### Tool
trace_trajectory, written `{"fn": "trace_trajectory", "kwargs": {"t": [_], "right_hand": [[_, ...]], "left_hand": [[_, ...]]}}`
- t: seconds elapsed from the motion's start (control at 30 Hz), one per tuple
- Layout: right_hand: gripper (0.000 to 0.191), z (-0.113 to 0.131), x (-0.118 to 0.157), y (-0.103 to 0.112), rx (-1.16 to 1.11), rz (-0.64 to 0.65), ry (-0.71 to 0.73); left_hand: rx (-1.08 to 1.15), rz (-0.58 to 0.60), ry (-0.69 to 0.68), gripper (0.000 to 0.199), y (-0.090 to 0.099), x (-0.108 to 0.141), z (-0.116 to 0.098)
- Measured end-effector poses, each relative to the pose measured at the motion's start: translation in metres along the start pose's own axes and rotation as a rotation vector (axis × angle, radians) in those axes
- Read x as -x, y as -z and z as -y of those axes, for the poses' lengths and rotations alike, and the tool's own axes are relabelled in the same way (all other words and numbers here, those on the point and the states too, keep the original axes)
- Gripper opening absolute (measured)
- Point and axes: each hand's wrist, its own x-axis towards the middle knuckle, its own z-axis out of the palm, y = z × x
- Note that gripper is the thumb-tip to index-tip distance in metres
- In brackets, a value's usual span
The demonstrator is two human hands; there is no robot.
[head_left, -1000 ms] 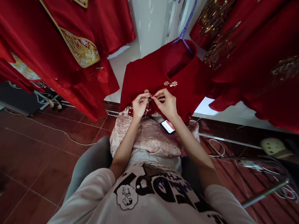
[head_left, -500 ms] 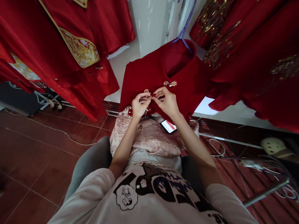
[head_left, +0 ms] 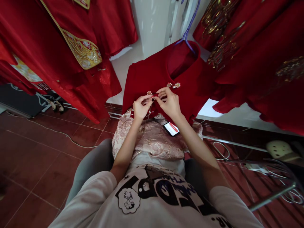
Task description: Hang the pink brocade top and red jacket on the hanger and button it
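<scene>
A red velvet jacket [head_left: 147,74] hangs on a purple hanger [head_left: 185,38], its front spread across my lap. My left hand [head_left: 140,107] and my right hand [head_left: 169,102] meet at its front edge, fingertips pinched almost together. Both are closed on the jacket near a flower-shaped pearl fastener [head_left: 149,92]; the small piece right between the fingertips is too tiny to make out. Another pair of pearl flower fasteners [head_left: 176,85] sits by the neckline. Beaded trim dangles under my left hand. Beneath the jacket lies pink brocade cloth [head_left: 156,147].
A lit phone [head_left: 171,129] rests on the brocade. Red embroidered garments [head_left: 83,50] hang at left, more red garments [head_left: 256,72] at right. A cable [head_left: 68,136] crosses the tiled floor. A metal rack [head_left: 273,196] and a clog [head_left: 279,148] are at lower right.
My left hand has shifted very slightly to the left, fingertips still near my right hand's. The jacket stays in place apart from a tiny shift of the whole view.
</scene>
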Motion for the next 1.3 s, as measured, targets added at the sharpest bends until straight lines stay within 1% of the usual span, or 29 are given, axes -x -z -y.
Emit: {"fn": "trace_trajectory", "kwargs": {"t": [0.33, 0.53, 0.77, 0.97, 1.1, 1.3], "right_hand": [[0.013, -0.0001, -0.0022, -0.0020, 0.013, -0.024, -0.003], [0.013, -0.0037, 0.0025, 0.0033, 0.018, 0.023, -0.011], [0.012, -0.0014, 0.0029, 0.0045, -0.008, 0.022, 0.017], [0.015, 0.0007, 0.0020, 0.0004, 0.021, 0.027, 0.019], [0.016, 0.0000, 0.0017, -0.0006, 0.039, 0.024, 0.018], [0.013, 0.0011, 0.0009, -0.0010, 0.059, 0.026, 0.006]], "left_hand": [[-0.054, 0.031, -0.011, 0.011, 0.0017, -0.0006, -0.0062], [-0.034, 0.014, 0.036, 0.014, 0.0001, -0.0015, -0.0042], [0.011, 0.051, 0.070, 0.019, -0.0022, -0.0018, -0.0023], [0.009, 0.024, 0.034, 0.017, -0.0024, -0.0017, -0.0036], [-0.052, 0.030, 0.017, 0.017, -0.0020, -0.0018, -0.0038], [-0.068, 0.042, 0.013, 0.014, 0.0008, -0.0047, -0.0026]]}}
